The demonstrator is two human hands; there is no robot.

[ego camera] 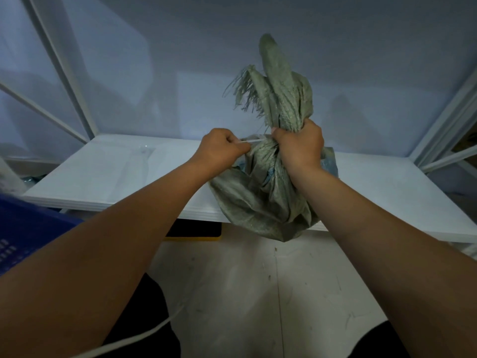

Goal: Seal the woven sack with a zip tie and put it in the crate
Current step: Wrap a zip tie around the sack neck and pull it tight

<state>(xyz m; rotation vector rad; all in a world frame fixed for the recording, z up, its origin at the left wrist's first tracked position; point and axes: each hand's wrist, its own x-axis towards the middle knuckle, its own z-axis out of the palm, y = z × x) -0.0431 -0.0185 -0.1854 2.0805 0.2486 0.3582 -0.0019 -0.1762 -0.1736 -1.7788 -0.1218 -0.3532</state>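
Note:
A grey-green woven sack point(260, 202) stands on the white table point(103, 174), its body hanging over the front edge. Its gathered mouth sticks up with frayed strands at the top. My right hand point(300, 146) grips the bunched neck of the sack. My left hand point(223, 148) pinches the tail of a white zip tie point(254, 141), which runs taut from my fingers to the neck just beside my right hand. The loop around the neck is mostly hidden by fabric and fingers. A blue crate point(23, 233) shows at the lower left.
White frame bars point(59, 65) rise at the left, and more stand at the right point(449, 130). A black and yellow object point(196, 232) lies under the table's front edge. A pale cord point(144, 334) crosses the floor by my dark-clothed legs.

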